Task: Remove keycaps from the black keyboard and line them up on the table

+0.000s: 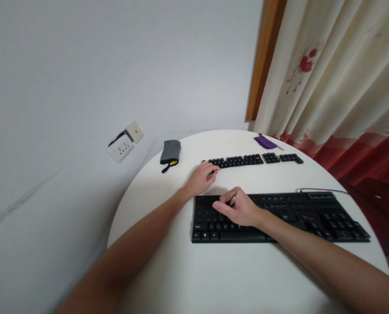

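A black keyboard point(243, 237) lies on the round white table point(168, 261). Its bottom rows carry keycaps, while keycaps are off in the upper rows. My right hand point(238, 208) is over its left part, closed around a thin, pen-like metallic tool point(233, 199) that points down at the keys; the tip is hidden. Behind the keyboard runs a row of loose black keycaps point(243, 161). My left hand point(201, 178) rests at the left end of that row, fingers curled. Something dark shows under its fingertips, too small to name.
A folded grey cloth point(171, 151) with a black loop lies at the back left. Toward the back right is a purple cloth item point(265, 142). The keyboard's cable point(325, 189) runs off to the right. Wall sockets point(120, 148) and a curtain point(312, 87) border the table.
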`<state>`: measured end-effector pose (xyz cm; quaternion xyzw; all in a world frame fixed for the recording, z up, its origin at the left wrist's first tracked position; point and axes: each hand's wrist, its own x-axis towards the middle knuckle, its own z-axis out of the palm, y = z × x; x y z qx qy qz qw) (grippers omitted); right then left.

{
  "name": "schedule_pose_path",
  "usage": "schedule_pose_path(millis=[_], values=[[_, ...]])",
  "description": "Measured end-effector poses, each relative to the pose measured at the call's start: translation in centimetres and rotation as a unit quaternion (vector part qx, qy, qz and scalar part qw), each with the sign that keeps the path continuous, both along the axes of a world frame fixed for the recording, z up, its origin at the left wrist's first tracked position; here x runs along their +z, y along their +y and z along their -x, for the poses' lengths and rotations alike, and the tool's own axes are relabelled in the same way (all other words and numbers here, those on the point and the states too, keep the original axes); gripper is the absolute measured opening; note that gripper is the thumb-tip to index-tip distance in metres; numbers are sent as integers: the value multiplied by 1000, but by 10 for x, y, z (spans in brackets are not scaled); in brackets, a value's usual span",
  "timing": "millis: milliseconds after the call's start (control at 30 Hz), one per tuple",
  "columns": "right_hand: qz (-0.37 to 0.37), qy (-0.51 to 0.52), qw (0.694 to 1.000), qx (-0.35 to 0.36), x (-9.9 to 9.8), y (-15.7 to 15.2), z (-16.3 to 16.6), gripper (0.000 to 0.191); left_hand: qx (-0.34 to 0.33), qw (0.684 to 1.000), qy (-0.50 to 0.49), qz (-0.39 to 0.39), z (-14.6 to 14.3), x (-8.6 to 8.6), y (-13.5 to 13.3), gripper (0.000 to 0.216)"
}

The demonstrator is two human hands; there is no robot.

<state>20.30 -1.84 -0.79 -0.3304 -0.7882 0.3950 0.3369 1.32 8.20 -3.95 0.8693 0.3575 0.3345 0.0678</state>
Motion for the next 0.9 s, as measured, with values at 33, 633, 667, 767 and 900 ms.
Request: schedule_pose_path(millis=[33, 633, 667, 767, 900], values=[[-1, -1, 1000, 0, -1, 1, -1, 53, -1, 1000, 0, -1, 0, -1, 1, 21], [-41, -101, 990, 94, -1, 3, 4, 51, -20, 1000, -3, -21, 1, -5, 4, 18], [-21, -93, 991, 89, -1, 4, 4, 48, -21, 1000, -2, -22, 1, -5, 4, 18], [26, -69, 994, 82, -3, 6, 4, 38, -20, 1000, -3, -21, 1, -6, 5, 18], [44, -50, 996, 61, -8, 8, 5, 34, -19, 1000, -3, -19, 2, -6, 5, 19]])
